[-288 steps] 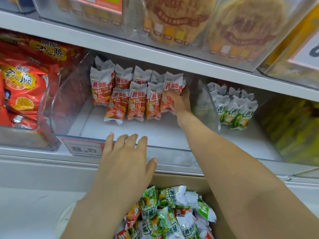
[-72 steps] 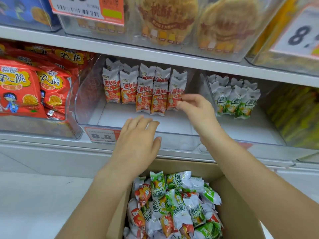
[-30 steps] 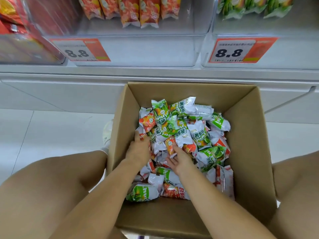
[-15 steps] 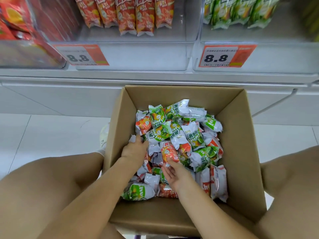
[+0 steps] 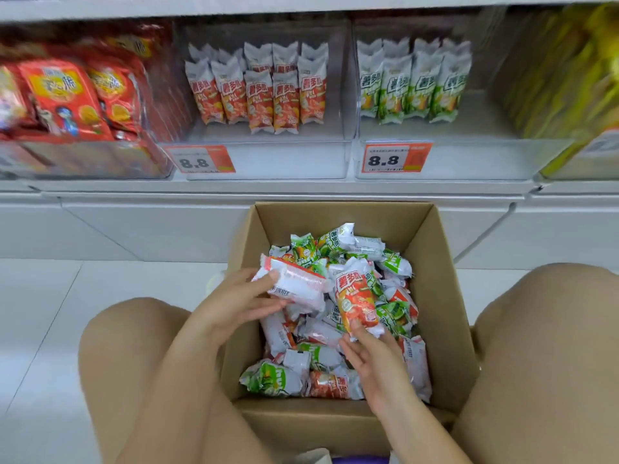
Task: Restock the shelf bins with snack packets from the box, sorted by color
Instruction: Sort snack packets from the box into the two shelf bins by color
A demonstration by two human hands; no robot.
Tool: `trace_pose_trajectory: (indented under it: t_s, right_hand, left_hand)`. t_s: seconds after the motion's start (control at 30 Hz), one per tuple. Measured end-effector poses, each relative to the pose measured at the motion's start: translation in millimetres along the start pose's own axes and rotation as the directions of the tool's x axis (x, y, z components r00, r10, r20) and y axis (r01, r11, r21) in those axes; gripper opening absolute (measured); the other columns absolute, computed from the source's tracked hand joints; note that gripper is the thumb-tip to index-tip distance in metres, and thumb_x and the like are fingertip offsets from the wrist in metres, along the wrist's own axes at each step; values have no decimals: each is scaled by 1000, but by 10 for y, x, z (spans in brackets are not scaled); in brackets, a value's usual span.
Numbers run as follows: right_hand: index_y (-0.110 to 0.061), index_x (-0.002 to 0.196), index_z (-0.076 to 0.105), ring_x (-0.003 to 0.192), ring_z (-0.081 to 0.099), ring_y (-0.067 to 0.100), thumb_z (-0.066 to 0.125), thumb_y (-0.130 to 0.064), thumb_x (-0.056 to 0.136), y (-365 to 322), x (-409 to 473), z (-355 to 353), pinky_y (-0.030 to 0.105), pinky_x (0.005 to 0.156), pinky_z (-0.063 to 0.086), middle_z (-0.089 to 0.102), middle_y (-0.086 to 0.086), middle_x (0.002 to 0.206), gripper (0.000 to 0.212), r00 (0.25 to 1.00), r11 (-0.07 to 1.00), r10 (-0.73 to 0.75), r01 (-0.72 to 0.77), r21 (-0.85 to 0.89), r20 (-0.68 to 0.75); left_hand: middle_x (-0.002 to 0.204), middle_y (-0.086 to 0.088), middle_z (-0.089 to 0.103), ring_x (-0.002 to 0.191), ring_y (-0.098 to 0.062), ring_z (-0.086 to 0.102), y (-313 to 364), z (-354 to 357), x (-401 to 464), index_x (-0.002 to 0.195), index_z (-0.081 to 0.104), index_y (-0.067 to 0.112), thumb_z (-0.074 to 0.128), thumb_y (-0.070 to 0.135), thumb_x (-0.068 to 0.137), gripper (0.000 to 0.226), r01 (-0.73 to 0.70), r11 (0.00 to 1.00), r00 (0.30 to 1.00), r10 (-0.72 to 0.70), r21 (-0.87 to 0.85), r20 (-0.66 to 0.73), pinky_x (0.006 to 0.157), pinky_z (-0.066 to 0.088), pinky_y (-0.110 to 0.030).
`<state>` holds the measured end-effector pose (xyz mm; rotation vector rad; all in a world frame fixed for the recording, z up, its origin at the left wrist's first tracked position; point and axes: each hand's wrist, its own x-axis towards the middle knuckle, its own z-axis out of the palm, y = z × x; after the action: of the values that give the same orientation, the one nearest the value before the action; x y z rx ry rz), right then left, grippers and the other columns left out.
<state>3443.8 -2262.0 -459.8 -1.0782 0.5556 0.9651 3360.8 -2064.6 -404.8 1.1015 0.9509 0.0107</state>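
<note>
Two red-and-white snack packets [image 5: 356,301], crinkled foil

Both price tags [image 5: 200,159] [image 5: 396,158] read 8.8.

The box [image 5: 435,296] is showing matt brown cardboard, smooth on its inner walls. The snack packets [image 5: 355,296] inside it are gleaming as glossy, crinkled plastic film, as are the red-printed packets [image 5: 261,95] at twelve o'clock and the green-printed packets [image 5: 412,88] at one o'clock. The shelf bins [image 5: 268,159] are looking like clear, hard, shiny plastic. The floor [image 5: 40,313] at nine o'clock is appearing as smooth, pale, faintly glossy tile.
</note>
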Motion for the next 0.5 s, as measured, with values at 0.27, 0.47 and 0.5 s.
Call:
trace_pose_trajectory:
  t_s: [0.27, 0.47, 0.5]
  right_hand:
    - [-17, 129, 48, 83, 72, 24, 70, -9, 68, -260, -344, 65, 30, 68, 59, 66, 12, 107, 66, 958, 975, -136, 175, -137, 252]
    - [-20, 132, 47, 94, 71, 22, 74, -12, 65, -304, -466, 51, 31, 72, 58, 66, 10, 115, 73, 938, 921, -191, 272, -277, 288]
    - [-20, 131, 48, 93, 71, 20, 75, -10, 69, -309, -468, 46, 31, 72, 58, 67, 8, 113, 68, 935, 911, -196, 286, -296, 297]
  left_hand:
    - [123, -10, 66, 108, -31, 66, -85, 257, -384, 130, 49, 19, 65, 35, 82, 53, -247, 903, 947, 301, -351, 109, 82, 57, -30]
    - [127, 16, 56, 121, -13, 56, -277, 495, -496, 110, 60, 44, 68, 13, 78, 45, -609, 784, 792, 609, 120, 44, 94, 49, -35]
    - [131, 21, 52, 127, -9, 49, -327, 539, -511, 106, 61, 45, 63, 6, 78, 48, -639, 743, 765, 640, 198, 68, 99, 46, -37]
